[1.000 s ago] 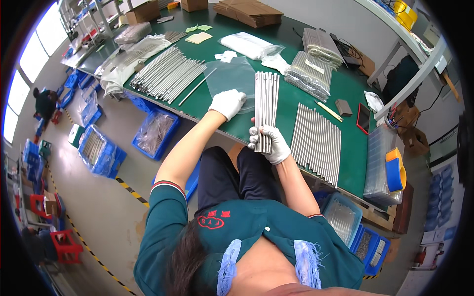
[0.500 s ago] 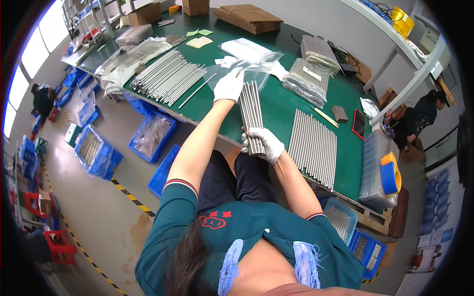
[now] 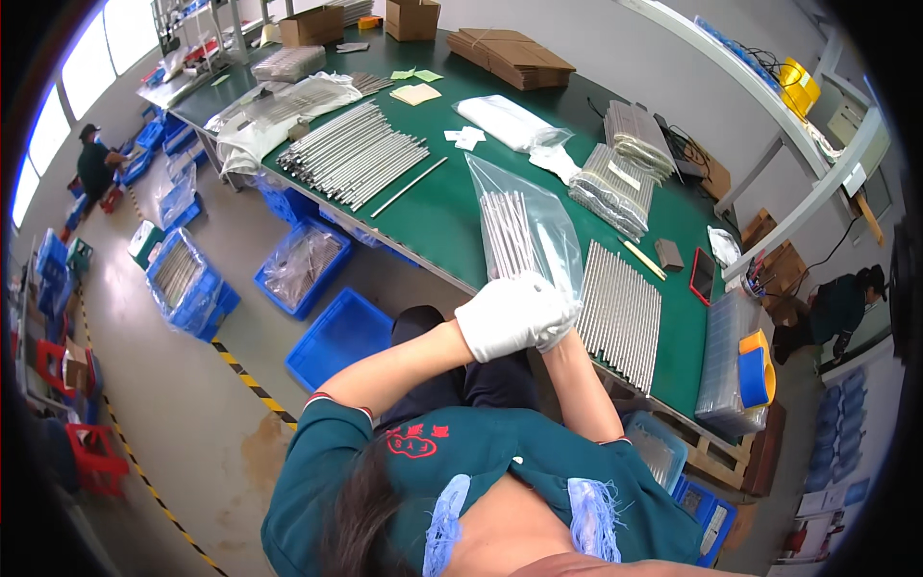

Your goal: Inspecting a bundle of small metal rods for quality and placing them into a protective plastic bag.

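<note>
Where rods (image 3: 510, 231) lay bare, now bagged (image 3: 527, 221).

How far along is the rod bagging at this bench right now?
Done: packed bags of rods lie stacked at the far side of the green table. In hand: both gloved hands, left hand over right hand, grip the mouth of a clear bag with rods inside. Left: loose rods beside the bag and another pile of rods at the left end remain unbagged.

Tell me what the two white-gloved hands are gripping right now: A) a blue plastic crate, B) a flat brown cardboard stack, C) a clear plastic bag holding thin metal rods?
C: both hands close on the near end of the clear plastic bag of thin metal rods.
</note>
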Available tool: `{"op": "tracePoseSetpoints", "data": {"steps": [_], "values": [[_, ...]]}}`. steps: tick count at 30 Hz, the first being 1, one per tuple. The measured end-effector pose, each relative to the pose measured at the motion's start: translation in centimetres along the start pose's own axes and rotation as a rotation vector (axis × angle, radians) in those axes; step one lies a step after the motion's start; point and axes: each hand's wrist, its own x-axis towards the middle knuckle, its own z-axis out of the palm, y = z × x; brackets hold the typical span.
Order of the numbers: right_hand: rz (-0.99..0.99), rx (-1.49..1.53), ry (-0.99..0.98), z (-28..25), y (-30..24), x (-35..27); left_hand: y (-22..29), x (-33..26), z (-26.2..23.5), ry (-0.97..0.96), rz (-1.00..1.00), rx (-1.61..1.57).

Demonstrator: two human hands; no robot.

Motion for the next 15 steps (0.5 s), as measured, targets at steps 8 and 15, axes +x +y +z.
{"op": "tracePoseSetpoints", "data": {"steps": [8,15], "values": [[0.182,-0.345,0.049,-3.4,-0.4,2.2,-0.3,-1.6,1.5,0.076,-0.058,-0.136],[0.162,-1.285,0.081,-6.5,-0.6,5.6,-1.2,-1.7,3.0,0.146,-0.072,-0.165]]}}
